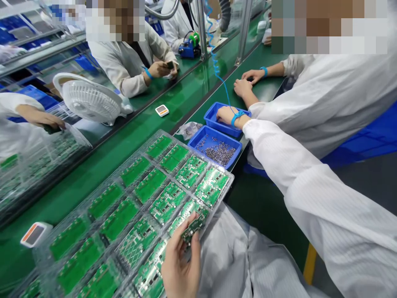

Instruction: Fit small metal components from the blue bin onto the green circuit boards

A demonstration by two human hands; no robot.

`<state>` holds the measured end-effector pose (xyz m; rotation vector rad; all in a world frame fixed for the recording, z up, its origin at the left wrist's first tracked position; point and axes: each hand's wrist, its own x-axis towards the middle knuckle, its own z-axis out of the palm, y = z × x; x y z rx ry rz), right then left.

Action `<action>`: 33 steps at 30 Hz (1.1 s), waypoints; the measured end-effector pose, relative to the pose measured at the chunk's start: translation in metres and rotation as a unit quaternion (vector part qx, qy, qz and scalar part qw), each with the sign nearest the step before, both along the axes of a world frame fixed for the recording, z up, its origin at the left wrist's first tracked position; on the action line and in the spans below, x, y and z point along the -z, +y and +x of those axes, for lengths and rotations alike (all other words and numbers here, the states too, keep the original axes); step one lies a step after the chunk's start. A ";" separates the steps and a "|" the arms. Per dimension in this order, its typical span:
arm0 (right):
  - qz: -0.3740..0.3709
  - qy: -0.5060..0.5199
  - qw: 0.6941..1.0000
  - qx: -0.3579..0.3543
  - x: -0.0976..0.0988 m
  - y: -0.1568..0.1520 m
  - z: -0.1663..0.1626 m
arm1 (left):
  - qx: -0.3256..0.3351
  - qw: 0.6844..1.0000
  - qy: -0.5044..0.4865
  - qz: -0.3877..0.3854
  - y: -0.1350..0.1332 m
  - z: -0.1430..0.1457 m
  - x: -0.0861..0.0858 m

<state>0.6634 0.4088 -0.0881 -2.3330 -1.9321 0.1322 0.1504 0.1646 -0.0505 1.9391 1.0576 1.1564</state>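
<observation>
My left hand (181,260) pinches a small green circuit board (194,227) between thumb and fingers. It holds the board over the right edge of a clear plastic tray (231,179), whose compartments hold several green circuit boards (169,203). My right hand (228,115), with a blue wrist strap and coiled cord, reaches into the farther blue bin (208,118). Its fingers bend down together inside the bin, and their tips are hidden. Nearer to me, another blue bin (214,161) contains many small metal-coloured parts (221,152).
A crumpled plastic bag (189,130) lies beside the bins. Two white timers (161,110) with small screens rest on the green bench (136,132). Across it stands a white fan (89,97). Co-workers in white coats sit opposite and close on my right, their hands (245,87) on the bench.
</observation>
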 end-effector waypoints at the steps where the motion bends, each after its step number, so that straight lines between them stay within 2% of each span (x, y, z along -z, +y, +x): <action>1: -0.004 -0.004 1.000 -0.002 0.001 0.001 0.003 | 0.005 1.000 -0.002 0.004 0.000 0.000 0.000; 7: -0.004 -0.015 1.000 -0.023 0.000 0.007 0.004 | 0.019 1.000 -0.015 0.005 0.000 0.002 0.000; 12: 0.018 0.007 1.000 -0.022 -0.002 0.007 -0.005 | -0.027 0.999 -0.012 -0.031 -0.004 0.005 -0.001; 14: 0.029 0.027 0.999 -0.014 -0.004 0.005 -0.006 | -0.017 0.999 -0.008 -0.027 -0.005 0.004 -0.001; 16: 0.043 0.055 0.998 0.000 -0.009 0.003 -0.006 | -0.004 1.000 0.000 -0.021 -0.004 0.001 0.000; 19: 0.077 0.106 0.991 0.025 -0.022 -0.003 -0.011 | -0.037 0.999 0.017 -0.018 -0.002 -0.004 0.004; 22: 0.132 0.173 0.976 0.034 -0.039 -0.023 -0.035 | -0.041 0.999 0.022 0.028 0.003 -0.007 0.005; 23: 0.154 0.216 0.964 0.028 -0.044 -0.035 -0.049 | -0.030 0.998 0.034 0.048 0.004 -0.007 0.004; 24: 0.191 0.307 0.932 0.023 -0.049 -0.050 -0.067 | -0.016 0.996 0.053 0.069 0.006 -0.006 0.003; 26: 0.229 0.483 0.845 -0.014 -0.057 -0.090 -0.109 | 0.013 0.991 0.090 0.102 0.008 -0.004 -0.002; 30: 0.185 0.658 0.727 -0.063 -0.062 -0.176 -0.201 | 0.011 0.989 0.098 0.112 0.010 0.006 -0.016; 33: 0.152 0.733 0.659 -0.069 -0.057 -0.222 -0.252 | -0.020 0.988 0.093 0.124 0.014 0.019 -0.026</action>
